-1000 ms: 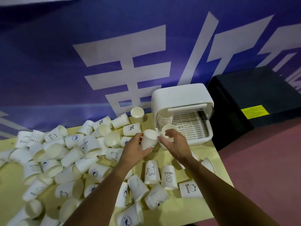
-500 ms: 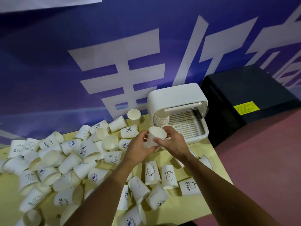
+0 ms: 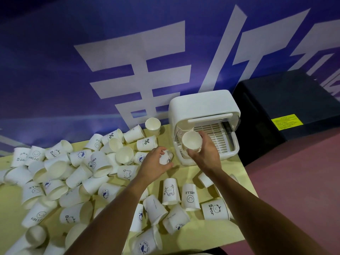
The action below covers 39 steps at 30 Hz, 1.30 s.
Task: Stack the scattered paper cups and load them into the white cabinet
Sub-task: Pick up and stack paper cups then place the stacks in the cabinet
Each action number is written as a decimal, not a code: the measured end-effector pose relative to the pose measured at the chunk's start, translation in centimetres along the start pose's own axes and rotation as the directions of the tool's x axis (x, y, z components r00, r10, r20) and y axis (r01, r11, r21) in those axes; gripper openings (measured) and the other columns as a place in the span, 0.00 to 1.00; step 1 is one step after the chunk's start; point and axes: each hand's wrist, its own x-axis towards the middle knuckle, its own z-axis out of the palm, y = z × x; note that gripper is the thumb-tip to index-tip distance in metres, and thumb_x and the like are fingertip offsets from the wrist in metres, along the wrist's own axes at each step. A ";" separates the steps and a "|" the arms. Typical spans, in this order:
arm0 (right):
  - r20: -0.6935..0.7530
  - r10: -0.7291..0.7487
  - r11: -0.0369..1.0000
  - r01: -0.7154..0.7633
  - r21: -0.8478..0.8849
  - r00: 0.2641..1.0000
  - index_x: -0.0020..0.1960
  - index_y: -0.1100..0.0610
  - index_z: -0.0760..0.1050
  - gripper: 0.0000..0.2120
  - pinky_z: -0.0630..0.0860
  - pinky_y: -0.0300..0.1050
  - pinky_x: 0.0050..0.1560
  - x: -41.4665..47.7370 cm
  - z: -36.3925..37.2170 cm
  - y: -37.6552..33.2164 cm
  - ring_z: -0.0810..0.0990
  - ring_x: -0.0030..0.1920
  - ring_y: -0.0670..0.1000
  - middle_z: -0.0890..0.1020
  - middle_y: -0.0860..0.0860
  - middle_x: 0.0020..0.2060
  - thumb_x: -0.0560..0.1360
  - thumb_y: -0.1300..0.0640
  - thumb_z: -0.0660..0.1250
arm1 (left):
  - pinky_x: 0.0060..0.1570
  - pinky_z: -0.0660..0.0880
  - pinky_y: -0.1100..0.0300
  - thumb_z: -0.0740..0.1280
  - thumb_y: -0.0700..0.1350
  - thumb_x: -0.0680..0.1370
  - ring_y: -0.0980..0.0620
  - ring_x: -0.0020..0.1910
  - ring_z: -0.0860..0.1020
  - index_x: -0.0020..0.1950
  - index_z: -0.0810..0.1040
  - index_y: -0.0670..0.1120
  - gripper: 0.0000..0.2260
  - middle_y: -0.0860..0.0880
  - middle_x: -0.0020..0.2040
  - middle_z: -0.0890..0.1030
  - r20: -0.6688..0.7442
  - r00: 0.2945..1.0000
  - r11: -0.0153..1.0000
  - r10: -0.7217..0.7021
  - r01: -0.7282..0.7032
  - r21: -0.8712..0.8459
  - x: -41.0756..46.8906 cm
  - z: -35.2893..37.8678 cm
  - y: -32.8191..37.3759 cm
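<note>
Several white printed paper cups lie scattered over a yellow table. The white cabinet stands at the table's back right, its clear door raised and a slotted tray showing inside. My right hand grips a short stack of cups, mouth towards me, right in front of the cabinet's opening at its left side. My left hand curls around a single cup lying on the table just left of the cabinet.
A blue banner with large white characters hangs behind the table. A black box with a yellow label stands right of the cabinet on a reddish floor. Cups also lie between my forearms near the table's front edge.
My hands have parted. The right hand carried the stacked cups up and right to the cabinet opening. The left hand dropped to the table onto a lying cup.
</note>
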 end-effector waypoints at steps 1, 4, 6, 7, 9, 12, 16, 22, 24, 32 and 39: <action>0.017 -0.007 1.000 0.008 -0.027 1.000 0.67 0.48 0.67 0.32 0.78 0.48 0.50 0.0 0.2 0.2 0.76 0.54 0.49 0.77 0.46 0.57 0.68 0.47 0.77 | 0.61 0.73 0.54 0.76 0.53 0.72 0.52 0.59 0.75 0.69 0.71 0.51 0.28 0.52 0.61 0.77 -0.003 1.000 1.000 -0.008 0.008 -0.002 0.0 0.0 -0.1; 0.055 -0.028 0.995 0.032 -0.089 0.998 0.66 0.49 0.67 0.33 0.77 0.49 0.51 0.2 0.7 0.6 0.76 0.55 0.51 0.77 0.48 0.57 0.67 0.48 0.78 | 0.61 0.74 0.54 0.76 0.54 0.71 0.52 0.59 0.75 0.69 0.71 0.51 0.29 0.52 0.61 0.77 -0.014 1.000 1.000 -0.027 0.027 0.010 0.1 0.0 -0.5; 0.054 -0.048 0.987 0.056 -0.149 0.997 0.68 0.52 0.66 0.35 0.76 0.51 0.57 0.1 0.9 0.6 0.75 0.59 0.54 0.76 0.51 0.60 0.67 0.48 0.78 | 0.61 0.74 0.55 0.77 0.53 0.70 0.52 0.58 0.75 0.69 0.71 0.51 0.30 0.52 0.60 0.77 -0.028 0.999 0.999 -0.042 0.043 0.013 0.0 -0.1 -0.9; 0.047 -0.051 0.982 0.059 -0.181 0.998 0.70 0.54 0.66 0.36 0.74 0.52 0.60 0.0 1.0 0.5 0.74 0.60 0.55 0.76 0.53 0.61 0.67 0.48 0.78 | 0.60 0.73 0.56 0.77 0.53 0.70 0.53 0.58 0.75 0.69 0.71 0.51 0.30 0.53 0.60 0.77 -0.033 0.998 0.999 -0.051 0.051 0.010 0.0 -0.1 -1.0; 0.031 -0.070 0.974 0.075 -0.214 0.997 0.71 0.57 0.66 0.36 0.73 0.53 0.62 -0.1 1.1 0.1 0.74 0.61 0.56 0.75 0.54 0.62 0.69 0.49 0.77 | 0.59 0.73 0.57 0.77 0.53 0.70 0.53 0.58 0.75 0.69 0.71 0.51 0.30 0.53 0.60 0.77 -0.042 0.998 0.998 -0.056 0.056 0.005 -0.2 -0.2 -1.3; 0.043 -0.122 0.962 0.129 -0.240 0.992 0.71 0.58 0.67 0.34 0.73 0.54 0.62 -0.7 1.5 -1.0 0.74 0.61 0.57 0.76 0.55 0.62 0.70 0.50 0.76 | 0.60 0.74 0.55 0.77 0.53 0.70 0.52 0.58 0.75 0.68 0.71 0.51 0.29 0.52 0.60 0.77 -0.059 0.997 0.999 -0.047 0.047 -0.005 -0.7 -0.8 -1.6; 0.137 -0.165 0.952 0.194 -0.235 0.977 0.71 0.60 0.68 0.31 0.70 0.52 0.64 -1.6 3.0 -3.7 0.73 0.64 0.58 0.76 0.57 0.64 0.72 0.51 0.74 | 0.60 0.74 0.54 0.77 0.53 0.70 0.52 0.58 0.75 0.67 0.72 0.51 0.28 0.51 0.60 0.77 -0.080 0.996 0.999 -0.037 0.036 -0.021 -2.3 -2.8 -2.6; 0.243 -0.219 0.934 0.275 -0.228 0.945 0.72 0.57 0.68 0.30 0.69 0.50 0.66 -4.5 8.7 -10.0 0.73 0.66 0.56 0.75 0.55 0.67 0.74 0.49 0.72 | 0.59 0.75 0.54 0.75 0.52 0.72 0.50 0.59 0.77 0.67 0.73 0.50 0.25 0.50 0.61 0.77 -0.163 0.985 0.998 -0.057 0.055 -0.017 -5.6 -9.2 -7.6; 0.255 -0.229 0.934 0.286 -0.214 0.939 0.72 0.57 0.69 0.30 0.69 0.50 0.66 -6.0 10.8 -12.0 0.74 0.66 0.56 0.75 0.54 0.67 0.74 0.50 0.72 | 0.59 0.75 0.54 0.74 0.53 0.74 0.50 0.59 0.77 0.66 0.73 0.50 0.23 0.50 0.61 0.78 -0.182 0.981 0.998 -0.066 0.062 -0.028 -7.0 -11.5 -9.9; 0.340 -0.272 0.922 0.345 -0.176 0.900 0.70 0.57 0.71 0.28 0.73 0.52 0.63 -11.3 19.3 -19.2 0.77 0.62 0.55 0.77 0.54 0.65 0.74 0.50 0.72 | 0.59 0.75 0.55 0.71 0.55 0.76 0.51 0.56 0.78 0.65 0.75 0.48 0.21 0.50 0.59 0.79 -0.258 0.957 0.991 -0.135 0.123 -0.061 -13.3 -18.7 -18.7; 0.472 -0.401 0.857 0.503 -0.109 0.785 0.69 0.58 0.73 0.27 0.73 0.50 0.63 -14.1 25.8 -24.8 0.77 0.61 0.55 0.78 0.55 0.63 0.73 0.50 0.72 | 0.59 0.75 0.54 0.72 0.53 0.76 0.50 0.58 0.77 0.65 0.75 0.47 0.21 0.48 0.59 0.79 -0.375 0.889 0.964 -0.263 0.231 -0.131 -19.9 -22.9 -24.0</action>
